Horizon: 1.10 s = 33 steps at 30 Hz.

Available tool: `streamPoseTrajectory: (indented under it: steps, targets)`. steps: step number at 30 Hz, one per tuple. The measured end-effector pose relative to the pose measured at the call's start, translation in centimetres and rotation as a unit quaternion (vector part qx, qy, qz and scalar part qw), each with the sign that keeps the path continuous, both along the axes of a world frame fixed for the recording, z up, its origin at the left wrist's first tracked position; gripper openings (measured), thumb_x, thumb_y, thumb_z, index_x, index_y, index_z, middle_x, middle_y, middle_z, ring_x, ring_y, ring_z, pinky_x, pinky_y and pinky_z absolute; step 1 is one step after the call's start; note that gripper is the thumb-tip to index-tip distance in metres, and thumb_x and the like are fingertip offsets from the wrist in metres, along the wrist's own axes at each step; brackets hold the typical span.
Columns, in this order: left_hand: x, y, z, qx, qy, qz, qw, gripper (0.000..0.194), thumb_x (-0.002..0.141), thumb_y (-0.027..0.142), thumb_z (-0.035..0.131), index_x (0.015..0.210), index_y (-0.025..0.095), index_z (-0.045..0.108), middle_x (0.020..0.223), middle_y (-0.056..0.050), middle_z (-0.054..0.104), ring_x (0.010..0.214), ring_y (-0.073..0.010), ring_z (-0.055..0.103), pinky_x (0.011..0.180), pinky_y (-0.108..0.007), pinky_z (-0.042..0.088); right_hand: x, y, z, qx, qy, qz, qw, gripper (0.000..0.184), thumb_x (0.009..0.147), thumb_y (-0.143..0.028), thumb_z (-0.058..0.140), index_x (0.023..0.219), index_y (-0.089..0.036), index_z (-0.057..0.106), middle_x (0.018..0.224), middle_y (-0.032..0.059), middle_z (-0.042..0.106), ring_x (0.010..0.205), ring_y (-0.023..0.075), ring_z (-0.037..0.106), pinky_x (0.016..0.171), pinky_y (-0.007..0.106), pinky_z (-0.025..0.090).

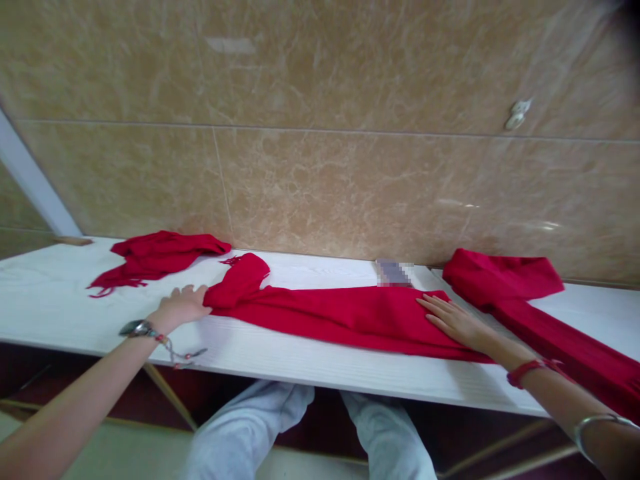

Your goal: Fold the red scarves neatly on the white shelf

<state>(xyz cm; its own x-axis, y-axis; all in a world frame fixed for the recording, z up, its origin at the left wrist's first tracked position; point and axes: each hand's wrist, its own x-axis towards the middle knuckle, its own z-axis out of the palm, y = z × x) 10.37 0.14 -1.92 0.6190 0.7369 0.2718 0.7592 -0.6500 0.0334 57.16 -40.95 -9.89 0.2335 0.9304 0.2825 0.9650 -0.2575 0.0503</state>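
A long red scarf (340, 317) lies stretched sideways on the white tabletop, its left part turned up with a bit of fringe showing. At its left end is my left hand (183, 308), with thumb and forefinger closed on the cloth edge. My right hand (457, 323) rests flat on the scarf's right part, fingers extended and palm down. Behind my left hand a second red scarf (165, 257) sits in a loose heap with fringe. Another red scarf (505, 283), folded over at the back, runs off toward the right edge beyond my right hand.
A brown marbled tile wall (320, 187) rises directly behind the white table (310, 363). Against it lies a blurred-out flat item (394, 273). A small whitish fixture (518, 115) is on the wall. A small wooden piece (73, 241) lies at the far left.
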Motion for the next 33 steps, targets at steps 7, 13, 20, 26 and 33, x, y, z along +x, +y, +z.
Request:
streamPoseTrajectory:
  steps: [7,13,20,26,33]
  targets:
    - [8.0,-6.1,2.4,0.036,0.052,-0.178,0.982,0.062,0.078,0.021,0.051,0.136,0.018,0.031,0.145,-0.017,0.019,0.133,-0.0335,0.017,0.101,-0.047,0.028,-4.9,4.3,4.1,0.065,0.006,0.032,0.997,0.039,0.089,-0.034,0.037,0.118,-0.017,0.055,0.123,0.0127,0.055,0.118,0.0250,0.047,0.101,0.045,0.036]
    - [18.5,-11.2,0.4,-0.048,0.059,-0.489,0.869,0.042,0.082,0.023,0.054,0.123,0.019,0.049,0.131,-0.008,0.047,0.123,-0.0189,0.039,0.102,-0.029,0.030,-9.5,10.1,7.0,0.017,0.046,0.149,0.988,0.033,0.088,-0.026,0.042,0.113,-0.013,0.057,0.113,0.0131,0.061,0.107,0.0211,0.055,0.095,0.036,0.042]
    - [22.1,-11.4,-2.1,-0.059,0.016,-0.524,0.850,0.022,0.087,0.026,0.047,0.098,0.016,0.064,0.096,-0.006,0.065,0.088,-0.0162,0.060,0.082,-0.025,0.042,-9.9,12.6,6.8,-0.016,0.082,0.182,0.980,0.027,0.086,-0.018,0.046,0.107,-0.011,0.061,0.108,0.0123,0.064,0.100,0.0198,0.059,0.089,0.032,0.045]
    - [20.6,-12.0,-1.7,-0.053,0.052,-0.511,0.856,0.029,0.088,0.036,0.045,0.103,0.018,0.062,0.102,-0.006,0.064,0.094,-0.0176,0.059,0.085,-0.026,0.040,-8.8,10.4,7.3,0.075,0.156,0.183,0.968,0.025,0.086,-0.021,0.045,0.101,-0.015,0.065,0.100,0.0082,0.068,0.092,0.0175,0.062,0.084,0.029,0.047]
    - [20.3,-13.3,-1.3,-0.086,0.111,-0.495,0.858,0.050,0.077,0.051,0.057,0.118,0.022,0.055,0.119,-0.006,0.058,0.114,-0.0232,0.049,0.097,-0.032,0.034,-5.5,7.8,8.6,0.205,0.159,0.025,0.965,0.024,0.083,-0.022,0.047,0.094,-0.019,0.068,0.091,0.0040,0.070,0.083,0.0178,0.064,0.076,0.028,0.048]
